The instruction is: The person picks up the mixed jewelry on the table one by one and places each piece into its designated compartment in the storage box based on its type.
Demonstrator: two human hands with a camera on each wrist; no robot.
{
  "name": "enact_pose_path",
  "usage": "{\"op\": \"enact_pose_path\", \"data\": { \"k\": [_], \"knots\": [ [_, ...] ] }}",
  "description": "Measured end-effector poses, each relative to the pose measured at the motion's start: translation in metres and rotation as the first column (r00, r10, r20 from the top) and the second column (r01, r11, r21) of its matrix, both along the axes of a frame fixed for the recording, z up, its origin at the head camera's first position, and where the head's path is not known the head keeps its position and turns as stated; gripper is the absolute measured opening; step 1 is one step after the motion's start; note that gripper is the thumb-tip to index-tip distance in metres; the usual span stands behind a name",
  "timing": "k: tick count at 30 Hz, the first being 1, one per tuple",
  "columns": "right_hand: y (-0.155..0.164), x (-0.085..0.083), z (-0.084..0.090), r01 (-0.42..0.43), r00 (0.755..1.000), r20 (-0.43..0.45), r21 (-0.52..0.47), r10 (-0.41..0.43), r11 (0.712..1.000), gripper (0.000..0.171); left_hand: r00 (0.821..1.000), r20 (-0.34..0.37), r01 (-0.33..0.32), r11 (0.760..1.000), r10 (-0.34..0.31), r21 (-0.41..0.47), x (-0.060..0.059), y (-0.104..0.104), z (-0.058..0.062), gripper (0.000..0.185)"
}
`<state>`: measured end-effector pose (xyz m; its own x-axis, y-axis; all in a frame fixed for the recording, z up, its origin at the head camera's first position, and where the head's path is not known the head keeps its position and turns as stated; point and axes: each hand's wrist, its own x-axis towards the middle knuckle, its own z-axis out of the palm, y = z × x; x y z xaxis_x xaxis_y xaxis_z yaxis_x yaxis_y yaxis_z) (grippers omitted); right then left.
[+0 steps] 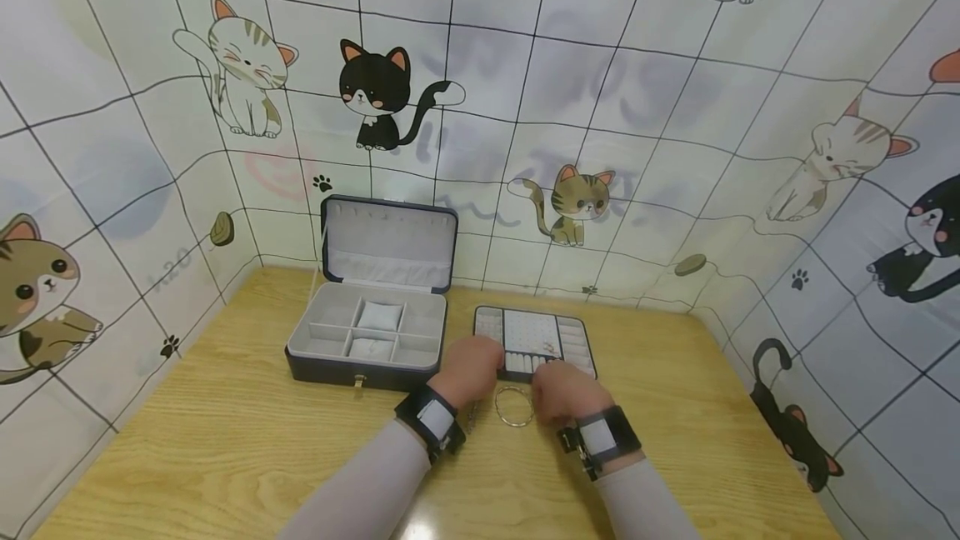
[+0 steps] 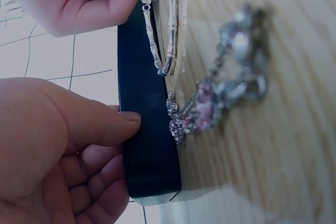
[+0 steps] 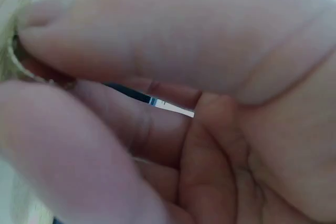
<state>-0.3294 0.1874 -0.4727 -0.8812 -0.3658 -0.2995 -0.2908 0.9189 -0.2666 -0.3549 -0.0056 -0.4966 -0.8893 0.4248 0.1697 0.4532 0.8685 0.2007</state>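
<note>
My left hand (image 1: 471, 369) grips the front left corner of a shallow dark jewelry tray (image 1: 516, 376). In the left wrist view its thumb lies on the dark side wall (image 2: 152, 161), with the other fingers curled. My right hand (image 1: 568, 392), at the tray's front right, pinches a small ring (image 3: 32, 70) between thumb and index finger. On the table between the hands lies a gold bangle (image 1: 516, 425). A silver bracelet with pink stones (image 2: 205, 106) rests close to the tray, partly under my left wrist in the head view.
An open dark jewelry box (image 1: 322, 371) stands left of the tray, lid (image 1: 390, 240) raised against the wall. A white cushion (image 1: 380, 315) sits in one compartment. Behind the wooden table (image 1: 225, 423) hangs a cat-patterned sheet (image 1: 495, 82), also on both sides.
</note>
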Motion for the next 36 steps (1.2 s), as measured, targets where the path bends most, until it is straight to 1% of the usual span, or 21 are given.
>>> {"op": "enact_pose_path", "data": {
  "k": [6,11,14,19,24,28,30,33,36],
  "knots": [
    [0.005,-0.001,0.002,-0.003,1.0,0.018,-0.105,0.005,0.994,0.025,1.0,0.006,0.007,1.0,-0.007,-0.006,-0.001,0.0,0.0,0.027],
    [0.007,-0.004,0.005,-0.002,1.0,0.025,-0.159,0.006,0.987,0.026,1.0,0.003,0.008,1.0,-0.007,-0.012,0.0,0.0,0.001,0.028],
    [0.008,-0.006,0.006,0.012,1.0,0.03,-0.169,-0.007,0.986,0.026,1.0,0.011,0.004,1.0,-0.003,-0.009,0.0,0.0,0.0,0.028],
    [0.009,-0.01,0.009,0.015,1.0,0.016,-0.148,-0.013,0.989,0.025,0.999,0.033,-0.004,1.0,0.004,0.004,-0.002,0.001,-0.002,0.028],
    [0.013,-0.014,0.011,-0.015,0.999,-0.034,-0.125,0.011,0.992,0.027,1.0,-0.007,0.0,1.0,0.0,-0.01,-0.003,0.001,-0.005,0.029],
    [0.019,-0.018,0.013,-0.024,0.998,-0.067,-0.181,0.012,0.983,0.023,1.0,-0.015,-0.002,1.0,0.001,-0.015,-0.002,0.001,-0.005,0.029],
    [0.023,-0.021,0.013,-0.012,0.997,-0.08,-0.229,-0.006,0.973,0.02,1.0,-0.011,-0.005,1.0,0.005,-0.014,-0.002,0.001,-0.005,0.029],
    [0.029,-0.025,0.012,0.043,0.994,-0.085,-0.312,-0.073,0.949,0.018,1.0,-0.009,-0.007,1.0,0.006,-0.01,-0.001,0.001,-0.005,0.028],
    [0.034,-0.028,0.014,0.099,0.984,-0.102,-0.356,-0.144,0.929,0.017,1.0,-0.004,-0.006,1.0,0.006,-0.001,-0.001,0.001,-0.005,0.027]
  ]
}}
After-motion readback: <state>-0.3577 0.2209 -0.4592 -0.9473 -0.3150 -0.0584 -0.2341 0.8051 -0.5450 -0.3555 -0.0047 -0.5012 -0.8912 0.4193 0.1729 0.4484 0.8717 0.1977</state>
